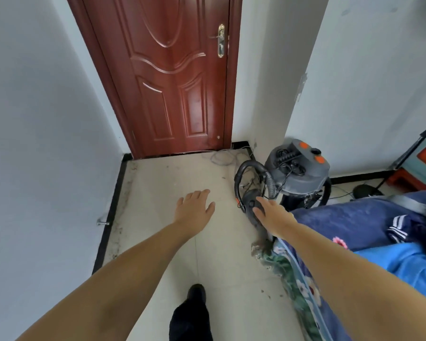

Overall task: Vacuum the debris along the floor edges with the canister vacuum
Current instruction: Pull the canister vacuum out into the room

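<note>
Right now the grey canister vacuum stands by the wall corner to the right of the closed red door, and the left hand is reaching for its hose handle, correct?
Not quite: the head view shows the right hand reaching to the hose handle; the left hand hovers open over the floor. The canister vacuum does stand by the corner right of the closed red door.

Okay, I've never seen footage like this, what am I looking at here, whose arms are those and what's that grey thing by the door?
This is one picture from a camera worn on a person's head, looking forward and down, so the arms are the wearer's own. The left hand hangs open over the tiled floor, holding nothing. The right hand reaches with straight fingers to the dark vacuum wand, at or just over it, not yet gripping. The grey thing is the canister vacuum, standing beside the red door, its hose looping down. Dust lies along the black skirting. Bedding is on the right.
</note>
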Action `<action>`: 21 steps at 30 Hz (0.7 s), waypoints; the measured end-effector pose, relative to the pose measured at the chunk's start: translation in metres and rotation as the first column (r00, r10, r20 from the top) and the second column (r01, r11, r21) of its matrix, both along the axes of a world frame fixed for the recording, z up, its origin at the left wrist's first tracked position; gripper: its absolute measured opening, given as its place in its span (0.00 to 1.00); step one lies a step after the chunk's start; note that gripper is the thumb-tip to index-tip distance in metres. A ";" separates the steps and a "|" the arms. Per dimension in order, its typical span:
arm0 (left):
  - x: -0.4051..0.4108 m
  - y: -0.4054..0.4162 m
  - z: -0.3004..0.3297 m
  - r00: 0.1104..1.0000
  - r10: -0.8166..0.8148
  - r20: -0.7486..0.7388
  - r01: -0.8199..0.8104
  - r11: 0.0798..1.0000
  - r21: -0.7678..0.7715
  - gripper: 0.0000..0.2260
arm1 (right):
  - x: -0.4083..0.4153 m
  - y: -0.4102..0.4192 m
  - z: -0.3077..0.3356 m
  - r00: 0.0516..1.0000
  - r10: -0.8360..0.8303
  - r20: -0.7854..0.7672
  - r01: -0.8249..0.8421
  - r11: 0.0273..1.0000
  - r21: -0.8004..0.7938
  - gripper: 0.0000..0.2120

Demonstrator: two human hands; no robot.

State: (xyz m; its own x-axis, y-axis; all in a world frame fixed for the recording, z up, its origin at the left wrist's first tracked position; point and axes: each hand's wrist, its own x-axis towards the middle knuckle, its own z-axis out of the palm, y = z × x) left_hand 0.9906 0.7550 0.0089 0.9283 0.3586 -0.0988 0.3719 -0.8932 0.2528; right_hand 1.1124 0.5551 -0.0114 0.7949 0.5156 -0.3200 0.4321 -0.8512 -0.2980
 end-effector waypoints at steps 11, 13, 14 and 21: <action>0.258 0.073 -0.008 0.924 -0.378 -0.062 0.382 0.923 0.057 0.20 | 0.170 0.035 -0.008 0.928 -0.369 -0.046 0.371 0.928 0.031 0.21; 0.297 0.065 -0.017 0.895 -0.441 -0.068 0.444 0.895 0.044 0.20 | 0.194 0.026 -0.018 0.899 -0.434 -0.066 0.434 0.901 -0.002 0.22; 0.316 0.060 -0.022 0.877 -0.476 -0.070 0.479 0.877 0.046 0.20 | 0.207 0.021 -0.024 0.882 -0.465 -0.077 0.465 0.885 -0.019 0.22; 0.446 0.039 -0.045 0.814 -0.578 -0.052 0.579 0.815 0.003 0.20 | 0.315 0.003 -0.051 0.807 -0.571 -0.154 0.566 0.821 -0.077 0.25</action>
State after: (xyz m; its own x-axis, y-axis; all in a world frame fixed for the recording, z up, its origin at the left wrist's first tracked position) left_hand 1.4371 0.7937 -0.0365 0.9595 -0.2410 -0.1461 -0.2039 -0.9514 0.2307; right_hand 1.4276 0.5585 -0.0625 0.8786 -0.0225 -0.4771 -0.1841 -0.9376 -0.2949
